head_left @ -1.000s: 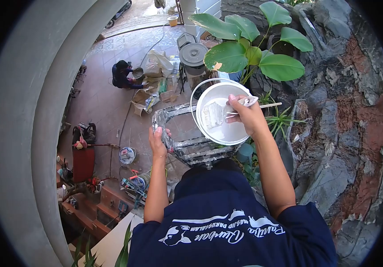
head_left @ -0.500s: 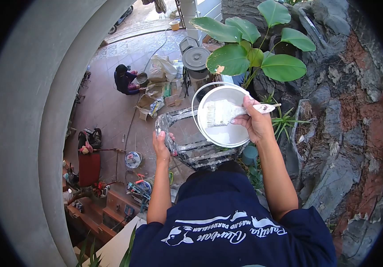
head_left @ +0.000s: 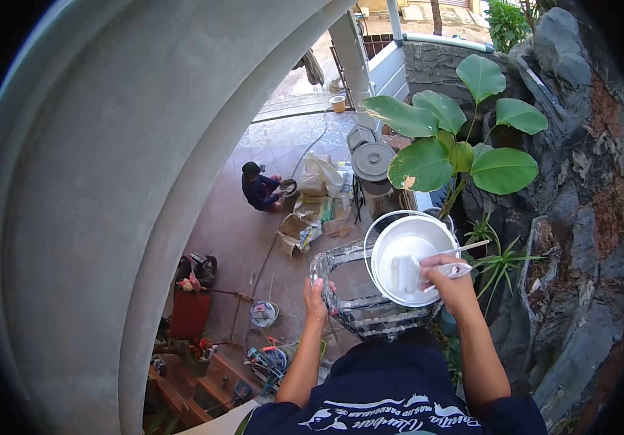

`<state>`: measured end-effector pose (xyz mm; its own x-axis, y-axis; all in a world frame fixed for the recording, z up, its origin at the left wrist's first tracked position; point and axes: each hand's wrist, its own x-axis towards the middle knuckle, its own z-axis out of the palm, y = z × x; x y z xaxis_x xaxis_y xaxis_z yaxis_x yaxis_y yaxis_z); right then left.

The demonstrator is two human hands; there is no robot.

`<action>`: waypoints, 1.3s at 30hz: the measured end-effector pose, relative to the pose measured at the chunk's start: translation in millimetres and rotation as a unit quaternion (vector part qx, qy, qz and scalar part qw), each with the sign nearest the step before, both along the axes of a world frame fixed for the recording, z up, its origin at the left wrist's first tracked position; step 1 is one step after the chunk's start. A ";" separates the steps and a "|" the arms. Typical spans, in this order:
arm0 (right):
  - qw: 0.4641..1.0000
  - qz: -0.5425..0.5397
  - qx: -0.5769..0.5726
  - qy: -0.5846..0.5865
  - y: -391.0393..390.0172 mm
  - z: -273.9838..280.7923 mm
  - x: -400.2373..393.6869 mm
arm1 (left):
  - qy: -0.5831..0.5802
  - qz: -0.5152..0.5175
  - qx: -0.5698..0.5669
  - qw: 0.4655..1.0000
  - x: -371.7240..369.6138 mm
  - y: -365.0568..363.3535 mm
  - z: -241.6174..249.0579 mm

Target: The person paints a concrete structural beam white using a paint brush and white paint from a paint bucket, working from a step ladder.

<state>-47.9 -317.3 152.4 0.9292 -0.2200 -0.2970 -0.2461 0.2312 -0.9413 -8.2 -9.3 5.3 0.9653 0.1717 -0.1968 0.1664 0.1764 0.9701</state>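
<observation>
My right hand (head_left: pixel 448 279) is closed around the handle of a wide paintbrush (head_left: pixel 405 274). The brush's pale bristles are down inside a white bucket (head_left: pixel 379 264), over white paint. A thin stick (head_left: pixel 476 246) juts out past the bucket's right rim, beside my fingers. The bucket's wire-like handle leans to the left. Under and around the bucket is the paint-spattered top frame of a stepladder (head_left: pixel 359 313). My left hand (head_left: pixel 318 296) grips its left side, with fingertips showing on the inner edge.
A curved grey wall (head_left: pixel 109 145) fills the left side. Rough rockwork (head_left: pixel 580 326) and a large-leaved plant (head_left: pixel 502 172) are on the right. Far below, another person (head_left: pixel 258 188) crouches by sacks (head_left: pixel 321 174). A paint-smeared bucket (head_left: pixel 263 313) stands on the tiled floor.
The view has swung, so the scene sits further right and lower, with more wall showing. The brush has tilted, its bristles turning downward in the bucket. My left hand keeps its hold on the ladder.
</observation>
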 end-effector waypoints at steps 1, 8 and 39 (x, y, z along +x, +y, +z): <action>0.999 0.039 -0.030 -0.001 -1.0 0.4 -2.8 | 0.003 -0.001 -0.004 1.000 -0.8 0.2 -1.3; 0.956 -0.155 0.169 -0.181 -7.5 66.4 33.3 | -0.004 -0.005 -0.001 1.000 -2.2 -0.6 2.1; 0.666 -0.200 0.621 -0.362 55.7 353.1 541.1 | -0.011 -0.016 -0.002 1.000 -4.9 3.5 -0.7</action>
